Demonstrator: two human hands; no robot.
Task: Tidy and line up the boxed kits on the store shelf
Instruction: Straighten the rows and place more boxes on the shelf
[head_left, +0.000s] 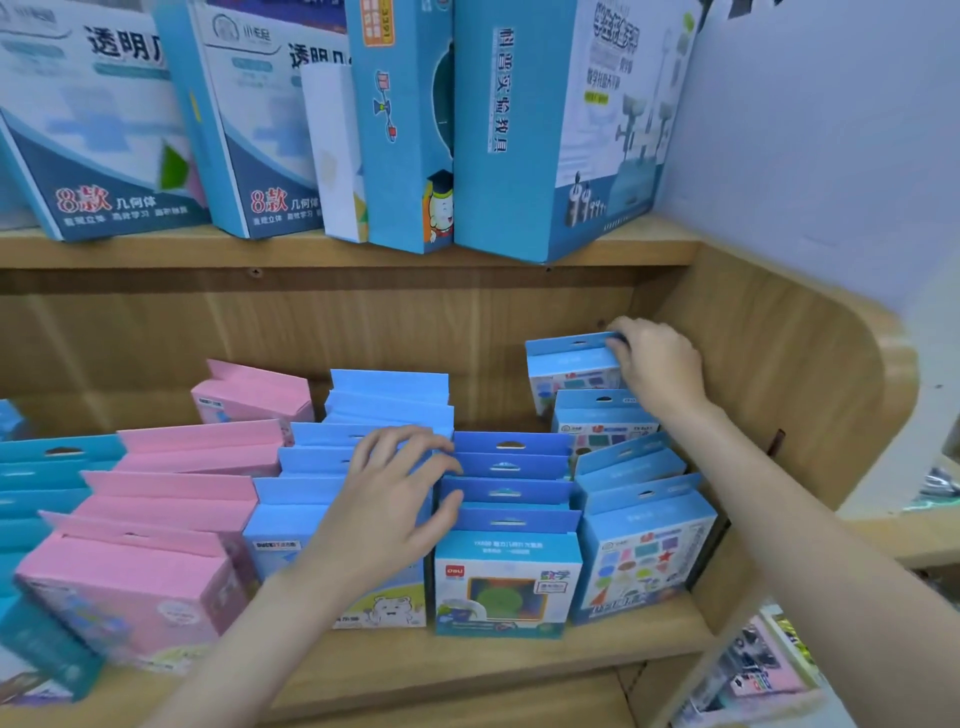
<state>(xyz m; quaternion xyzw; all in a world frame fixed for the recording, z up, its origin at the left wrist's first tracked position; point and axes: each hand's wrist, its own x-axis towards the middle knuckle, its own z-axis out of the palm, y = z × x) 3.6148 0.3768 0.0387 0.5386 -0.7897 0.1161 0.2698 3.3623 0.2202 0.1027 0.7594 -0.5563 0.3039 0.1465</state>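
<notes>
— Gripping what, exactly?

— Right hand (657, 366) has its fingers curled over the top flap of the rearmost blue box (571, 364), at about two o'clock on the lower shelf (519, 654); it looks clamped on that box. Left hand (389, 493) lies spread across the tops of the light blue row (337, 467) near the centre, fingertips touching the edge of the darker blue row (511, 483) beside it. Fingers apart, pressing or steadying, not closed around anything.

— How far along is the tidying?

— Partway, I'd say. The darker blue row stands square, one box behind another. The right-hand row at three o'clock is staggered: its back box stands apart from the next box (602, 415), and the front ones (644, 551) lean. The pink boxes (156, 519) at nine o'clock fan out crookedly and seem untouched, as does the teal stack (47, 483) at the far left.

— Room to move?

— Bare shelf shows behind the rows at twelve o'clock, so boxes can slide back. On the right, the curved wooden side panel (779, 389) sits close to the right wrist, leaving little clearance. The front edge of the shelf is just ahead of the front boxes, so pulling forward risks tipping one off. Tall boxes (405, 130) above overhang their own shelf (311, 249), though lifting seems unnecessary.
</notes>
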